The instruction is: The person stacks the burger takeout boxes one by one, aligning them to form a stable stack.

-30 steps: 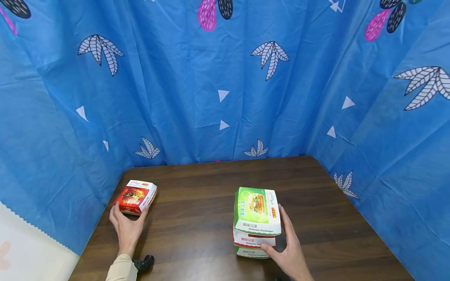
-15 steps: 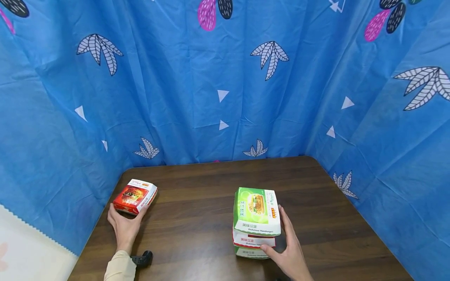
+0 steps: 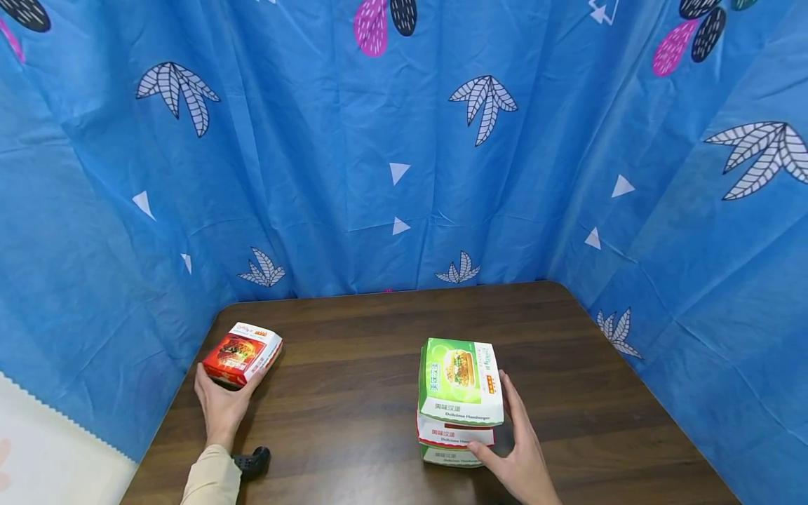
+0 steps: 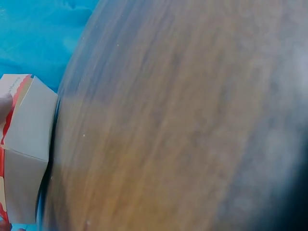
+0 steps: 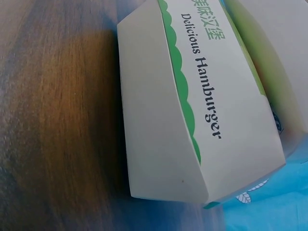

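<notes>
At the table's left side, my left hand (image 3: 221,407) pinches a red and white hamburger box (image 3: 243,354) between thumb and fingers. The left wrist view catches only the pale side of that red box (image 4: 29,125) at its left margin. To the right of centre stand stacked hamburger boxes: a green one (image 3: 459,382) on top, a red-trimmed one (image 3: 445,433) in the middle and another green-trimmed one (image 3: 445,456) at the bottom. My right hand (image 3: 520,449) holds the stack, thumb on the front of the middle box and fingers along the right side. The bottom box (image 5: 207,96) fills much of the right wrist view.
Both hands work over a dark wooden table (image 3: 341,393) with rounded far corners. A blue patterned curtain (image 3: 353,175) encloses its back and sides. Beside my left wrist is a black device (image 3: 252,463), and white cloth (image 3: 57,449) hangs at the lower left.
My left hand and wrist have shifted slightly left and toward me, and the red box has turned a little with them. My right hand and the stack keep their place.
</notes>
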The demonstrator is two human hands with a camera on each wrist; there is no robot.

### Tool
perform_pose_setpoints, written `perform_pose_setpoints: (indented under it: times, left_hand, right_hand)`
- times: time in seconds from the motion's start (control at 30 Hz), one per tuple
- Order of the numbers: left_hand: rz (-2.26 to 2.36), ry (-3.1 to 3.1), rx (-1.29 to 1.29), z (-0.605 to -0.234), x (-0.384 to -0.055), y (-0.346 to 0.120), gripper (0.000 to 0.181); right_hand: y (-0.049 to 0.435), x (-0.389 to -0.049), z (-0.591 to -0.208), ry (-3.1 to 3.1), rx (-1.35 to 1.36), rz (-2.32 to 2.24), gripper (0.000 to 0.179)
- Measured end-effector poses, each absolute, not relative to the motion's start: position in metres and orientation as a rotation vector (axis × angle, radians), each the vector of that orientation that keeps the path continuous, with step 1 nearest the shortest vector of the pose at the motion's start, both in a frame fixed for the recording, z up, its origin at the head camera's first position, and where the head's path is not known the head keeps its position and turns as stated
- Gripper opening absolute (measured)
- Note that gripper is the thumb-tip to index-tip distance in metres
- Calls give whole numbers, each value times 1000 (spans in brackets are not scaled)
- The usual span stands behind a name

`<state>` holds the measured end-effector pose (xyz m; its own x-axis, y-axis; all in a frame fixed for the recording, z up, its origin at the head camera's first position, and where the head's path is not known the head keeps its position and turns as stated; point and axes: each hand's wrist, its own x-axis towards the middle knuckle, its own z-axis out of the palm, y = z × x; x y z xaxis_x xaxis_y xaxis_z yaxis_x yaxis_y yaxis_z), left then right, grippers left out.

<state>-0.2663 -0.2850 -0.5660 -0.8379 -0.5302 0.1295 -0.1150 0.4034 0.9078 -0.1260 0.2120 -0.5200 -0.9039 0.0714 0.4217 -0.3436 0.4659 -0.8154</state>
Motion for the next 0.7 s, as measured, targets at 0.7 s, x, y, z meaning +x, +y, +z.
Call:
perform_pose_setpoints:
  times: [0.7]
  left_hand:
    - [-1369, -2308, 585, -564, -263, -285, 122]
  right_hand:
    - [211, -125, -518, -2346, 174, 1426, 118]
